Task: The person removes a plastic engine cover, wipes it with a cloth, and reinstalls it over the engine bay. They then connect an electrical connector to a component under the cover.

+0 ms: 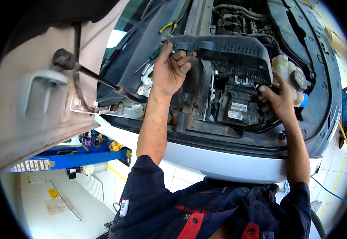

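Both hands hold up a black plastic cover (pixel 231 46) with rows of small holes, raised and tilted above the engine bay. My left hand (pixel 170 71) grips its left end, thumb up and fingers curled over its edge. At the right end, my right hand (pixel 277 97) closes its fingers and thumb around the lower corner, beside the coolant reservoir (pixel 280 63). Below the cover sits a black box with white labels (pixel 237 106), partly hidden by the cover. Part of the bay behind the cover is hidden too.
Yellow-handled pliers (pixel 169 28) and a screwdriver (pixel 146 63) lie near the windscreen base. A hood strut (pixel 98 76) slants in from the raised hood (pixel 34 131) at left. The white fender (pixel 189 159) lies before me; a blue lift arm (pixel 74 158) stands lower left.
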`<state>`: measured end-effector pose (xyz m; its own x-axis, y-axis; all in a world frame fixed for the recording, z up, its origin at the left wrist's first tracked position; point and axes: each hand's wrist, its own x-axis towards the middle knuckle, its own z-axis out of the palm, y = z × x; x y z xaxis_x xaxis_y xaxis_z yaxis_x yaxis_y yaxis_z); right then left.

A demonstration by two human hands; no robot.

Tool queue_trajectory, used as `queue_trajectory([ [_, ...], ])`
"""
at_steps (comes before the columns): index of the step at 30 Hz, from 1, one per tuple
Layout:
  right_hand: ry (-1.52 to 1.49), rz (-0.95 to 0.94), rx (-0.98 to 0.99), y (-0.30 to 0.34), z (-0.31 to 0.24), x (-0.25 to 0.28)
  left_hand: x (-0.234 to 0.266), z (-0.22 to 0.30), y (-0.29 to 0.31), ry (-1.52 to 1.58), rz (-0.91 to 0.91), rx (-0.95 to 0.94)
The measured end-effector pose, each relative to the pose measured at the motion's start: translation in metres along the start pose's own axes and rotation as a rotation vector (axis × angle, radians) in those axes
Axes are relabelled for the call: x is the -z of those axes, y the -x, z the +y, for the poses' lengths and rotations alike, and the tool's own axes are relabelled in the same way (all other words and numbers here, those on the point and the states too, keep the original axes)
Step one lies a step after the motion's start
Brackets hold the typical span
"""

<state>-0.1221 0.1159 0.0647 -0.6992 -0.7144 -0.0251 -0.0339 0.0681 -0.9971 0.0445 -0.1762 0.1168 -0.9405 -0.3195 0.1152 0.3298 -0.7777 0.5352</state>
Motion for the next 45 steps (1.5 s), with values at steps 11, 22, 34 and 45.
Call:
queue_trajectory([
  [11,0.375,0.339,0.214,0.005,0.006,0.014,0.002,-0.002,-0.003,-0.307,-0.031,-0.063],
  [22,0.261,0.439,0.397,0.0,0.016,0.03,-0.007,-0.012,-0.001,-0.539,-0.026,-0.017],
  [34,0.54,0.495,0.624,0.001,0.026,0.04,0.008,-0.014,-0.004,-0.219,0.023,0.03],
  [45,0.491,0.439,0.563,0.005,0.027,0.044,-0.022,-0.033,-0.021,-0.049,0.068,0.056],
])
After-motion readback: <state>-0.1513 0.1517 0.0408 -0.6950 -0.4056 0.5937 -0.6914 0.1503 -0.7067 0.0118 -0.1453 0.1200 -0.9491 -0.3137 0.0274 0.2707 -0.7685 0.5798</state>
